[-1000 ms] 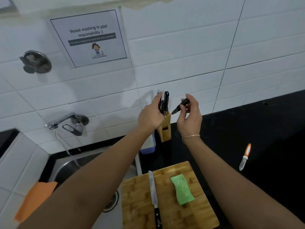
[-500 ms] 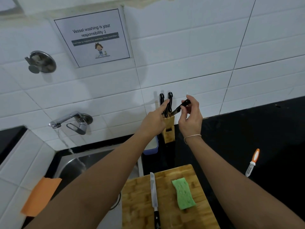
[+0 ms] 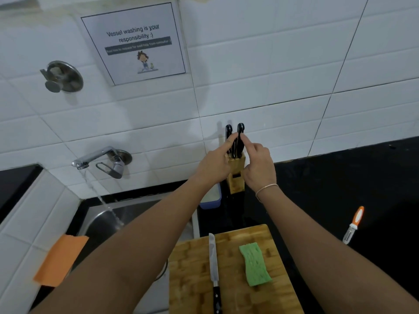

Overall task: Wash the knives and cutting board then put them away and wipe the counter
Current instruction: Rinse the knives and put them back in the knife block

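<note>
A white tiled wall is backing a black counter point(image 3: 362, 191), and a steel sink point(image 3: 127, 214) is sitting well left of the wooden knife block point(image 3: 237, 175), which is standing against the wall. Left of the block, an orange cloth point(image 3: 60, 260) is lying on the tiled ledge, a tap point(image 3: 99, 160) is running water into the sink, and a printed notice point(image 3: 136, 43) is hanging above. A blue-rimmed tray point(image 3: 210, 197) is peeking out just left of the block, mostly hidden by the left forearm.

The left hand point(image 3: 215, 164) is reaching to the block with its forefinger straight against the black handles point(image 3: 235, 141); its other fingers are curling loosely. The right hand point(image 3: 258, 165) is pressing a fingertip on the same cluster, the rest of its fingers curled; whether it is gripping a handle I cannot tell. Two handle tops are showing clearly; the lower ones are blocked by fingers.

In front of the block, one cutting board point(image 3: 231, 273) is lying cut off by the frame's bottom edge, carrying one knife point(image 3: 214, 268) and one green sponge point(image 3: 255, 264). Well right of the block, one orange-handled peeler point(image 3: 353, 224) is resting on the counter.
</note>
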Available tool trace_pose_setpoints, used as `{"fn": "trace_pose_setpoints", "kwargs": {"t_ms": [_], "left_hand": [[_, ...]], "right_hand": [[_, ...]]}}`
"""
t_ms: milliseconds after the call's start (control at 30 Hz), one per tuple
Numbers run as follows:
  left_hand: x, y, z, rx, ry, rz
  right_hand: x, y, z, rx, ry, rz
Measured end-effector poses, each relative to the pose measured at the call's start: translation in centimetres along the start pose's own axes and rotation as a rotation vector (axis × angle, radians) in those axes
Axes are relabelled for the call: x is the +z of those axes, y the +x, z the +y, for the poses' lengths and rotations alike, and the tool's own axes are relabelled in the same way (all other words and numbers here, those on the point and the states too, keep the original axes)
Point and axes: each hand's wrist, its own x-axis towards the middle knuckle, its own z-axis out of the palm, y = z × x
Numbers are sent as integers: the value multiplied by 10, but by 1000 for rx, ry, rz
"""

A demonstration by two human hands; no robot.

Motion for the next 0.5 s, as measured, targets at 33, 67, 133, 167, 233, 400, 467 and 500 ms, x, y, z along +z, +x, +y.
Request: {"fn": "trace_pose_setpoints", "kwargs": {"t_ms": [33,67,133,167,233,400,467,500], "left_hand": [[1,0,0,1,-7,2],[1,-1,2,1,-17,0],[1,-1,2,2,-14,-13],[0,0,3,7,6,-20],[-6,0,3,25,97,-23],[-14,-18,-8,117,192,38],[-7,-31,-20,106,186,81],[-4,-39,-25,88,197,79]], "right_hand": [[0,1,-2,8,-9,-14],[0,1,-3,17,-10,-27],[2,-3,-5,25,2,-47],[4,-7,-5,23,13,-46],[7,-24,-7,29,60,-12],[27,-73,-16,110,130,-200],[34,-89,-26,152,81,-512],[40,-96,-30,156,59,-653]]}}
